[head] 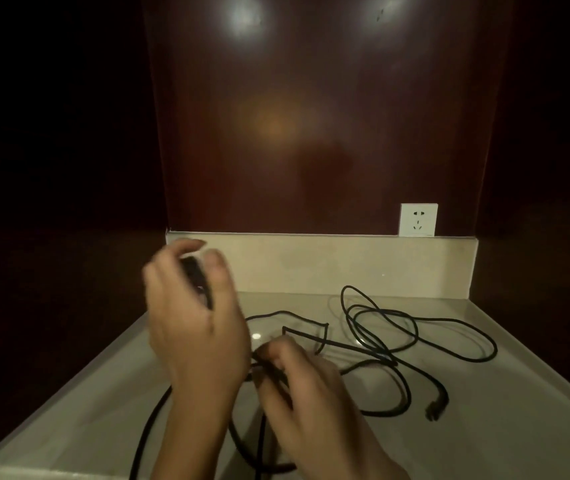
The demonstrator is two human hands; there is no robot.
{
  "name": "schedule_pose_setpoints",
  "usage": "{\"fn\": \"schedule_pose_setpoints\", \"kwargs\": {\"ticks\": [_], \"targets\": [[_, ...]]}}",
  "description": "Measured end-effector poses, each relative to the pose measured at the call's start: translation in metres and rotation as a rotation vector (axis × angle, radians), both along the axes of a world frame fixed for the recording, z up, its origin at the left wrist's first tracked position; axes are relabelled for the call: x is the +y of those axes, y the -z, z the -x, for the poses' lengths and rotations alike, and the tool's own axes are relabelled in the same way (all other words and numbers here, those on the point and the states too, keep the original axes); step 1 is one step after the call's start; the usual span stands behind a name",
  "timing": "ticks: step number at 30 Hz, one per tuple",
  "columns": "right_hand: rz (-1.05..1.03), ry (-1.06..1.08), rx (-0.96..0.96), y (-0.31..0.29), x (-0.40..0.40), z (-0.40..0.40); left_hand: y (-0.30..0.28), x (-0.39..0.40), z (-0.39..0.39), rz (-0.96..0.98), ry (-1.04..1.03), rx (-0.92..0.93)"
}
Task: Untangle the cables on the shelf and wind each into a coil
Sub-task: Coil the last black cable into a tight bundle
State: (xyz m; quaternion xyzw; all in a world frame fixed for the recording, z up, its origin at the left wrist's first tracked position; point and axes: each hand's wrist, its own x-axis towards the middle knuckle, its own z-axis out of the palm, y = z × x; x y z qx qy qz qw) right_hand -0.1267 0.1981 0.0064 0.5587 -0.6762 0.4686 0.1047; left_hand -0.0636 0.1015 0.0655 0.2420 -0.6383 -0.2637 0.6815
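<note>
Right hand: lowest in the head view, the right hand [297,386] comes up from the bottom edge, fingers curled down and pinching a black cable [373,362] where several strands cross.
Left hand: the left hand [193,306] is raised over the shelf's back left part, fingers and thumb curled round a dark, blurred piece, probably a plug or cable end [195,275]; I cannot tell which.
Heavy cable: a thick black run [148,427] sweeps off the near-left edge and out of view, so its free length is unknown.
Thin cable: loose loops [415,327] lie on the back right part of the pale shelf [518,393], not yet wound, overlapping the strands that lead into the right hand.
Plug end: one connector [435,408] rests free on the right, apart from both hands.
Socket: a white wall outlet [417,220] sits above the back ledge, nothing plugged in.
Risk, knot: pulling the hands apart now could cinch the crossing under the right hand tight.
Risk, drag: lifting the left end may haul the thin loops along and re-snarl them.
Risk, drop: the overhanging heavy run could slide off and tug everything forward.
Risk, light: dim, blurred view makes strands easy to confuse.
</note>
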Motion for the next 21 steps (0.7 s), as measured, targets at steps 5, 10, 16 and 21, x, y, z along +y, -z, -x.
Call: {"fn": "schedule_pose_setpoints", "kwargs": {"ticks": [5, 10, 16, 21], "targets": [[-0.037, -0.073, 0.248, -0.01, 0.014, 0.018, 0.013, -0.005, 0.007, 0.092, 0.048, -0.77], [0.022, -0.022, 0.362, -0.026, 0.03, 0.031, 0.01, 0.0, 0.002, 0.015, 0.53, -0.988], [0.091, -0.025, 0.238, -0.035, 0.046, 0.035, 0.004, 0.005, -0.004, -0.102, 1.114, -1.01], [0.211, 0.025, 0.148, -0.029, 0.049, 0.051, 0.002, 0.007, -0.004, 0.038, 1.34, -1.093]]}}
